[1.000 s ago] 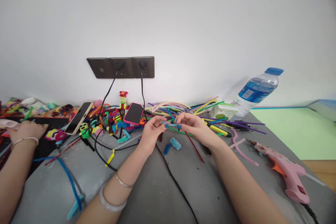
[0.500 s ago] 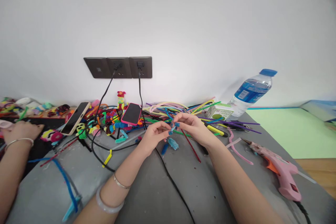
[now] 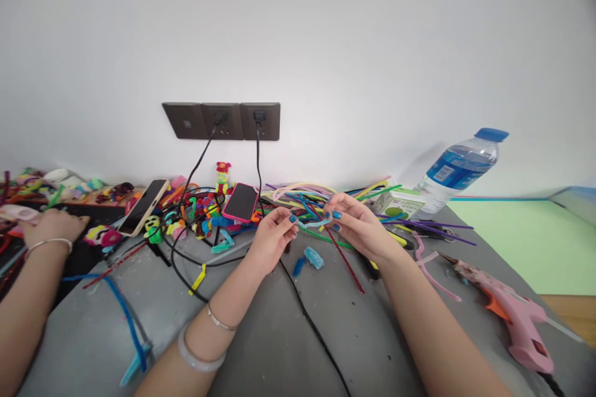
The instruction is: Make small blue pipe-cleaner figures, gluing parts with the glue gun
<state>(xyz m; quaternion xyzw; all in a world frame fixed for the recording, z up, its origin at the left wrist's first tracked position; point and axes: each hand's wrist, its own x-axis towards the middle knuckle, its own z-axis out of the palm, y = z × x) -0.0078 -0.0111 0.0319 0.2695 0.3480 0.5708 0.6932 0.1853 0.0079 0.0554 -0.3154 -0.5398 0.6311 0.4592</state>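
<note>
A short light-blue pipe cleaner [image 3: 313, 224] stretches between my two hands above the grey table [image 3: 298, 335]. My left hand [image 3: 274, 239] pinches its left end between thumb and fingers. The other end is pinched in my right hand [image 3: 356, 226]. Just below, on the tabletop, lie a fuzzy light-blue bundle [image 3: 314, 257] and a small dark-blue piece [image 3: 298, 267]. A red glittery pipe cleaner [image 3: 347, 260] slants past my right wrist. Behind my hands is a heap of coloured pipe cleaners [image 3: 298, 192].
A pink glue gun [image 3: 512, 316] lies at the right. A water bottle [image 3: 460, 167] leans beside a small box [image 3: 400, 203]. Black cables [image 3: 302, 307] cross the table. Two phones [image 3: 241, 202] rest among the crafts. Another person's hand [image 3: 53, 229] holds something pink at the left.
My hands have moved apart, and the light-blue pipe cleaner now shows stretched between them. The whole view has shifted slightly, so objects appear further right.
</note>
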